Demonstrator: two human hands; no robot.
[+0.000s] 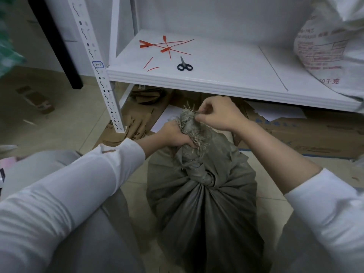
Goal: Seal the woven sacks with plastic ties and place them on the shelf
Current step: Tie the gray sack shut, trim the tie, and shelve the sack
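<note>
left hand (175, 134) grips sack (202, 203) neck | right hand (218, 115) pinches frayed top | ties (165, 45), scissors (184, 66) on shelf (226, 75)

White sack (323, 46): cut off by the top and right edges; I cannot read most of its print.
Grey sack (202, 203): base runs off the bottom edge; neck partly covered by the gripping left hand (173, 134).
Right hand (220, 115): fingertips buried in the fray they pinch; I cannot tell whether they hold anything else.
Green shape (7, 42), left edge: blurred, unidentifiable.
Label (97, 64) on the upright: too small to read.
Cardboard (315, 133): partly hidden under the shelf (216, 79).
</note>
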